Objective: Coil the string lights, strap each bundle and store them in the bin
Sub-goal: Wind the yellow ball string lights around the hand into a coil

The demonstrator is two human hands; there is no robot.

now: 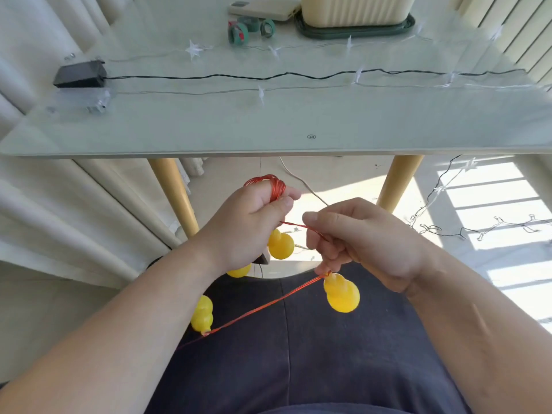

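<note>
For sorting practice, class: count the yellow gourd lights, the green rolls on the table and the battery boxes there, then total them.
Yellow gourd lights: 4 (one partly hidden)
Green rolls: 3
Battery boxes: 2 (one black, one clear)
Total: 9

Sunlit floor (493, 210), glass table (268, 127)

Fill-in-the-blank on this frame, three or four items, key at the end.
1. The left hand holds a coil of ___ wire.
2. The gourd-shaped lights on it are ___.
3. The black battery box lies at the table's ___ end.
4. The cream bin stands on a dark ___ tray.
Missing: red; yellow; left; green.
</note>
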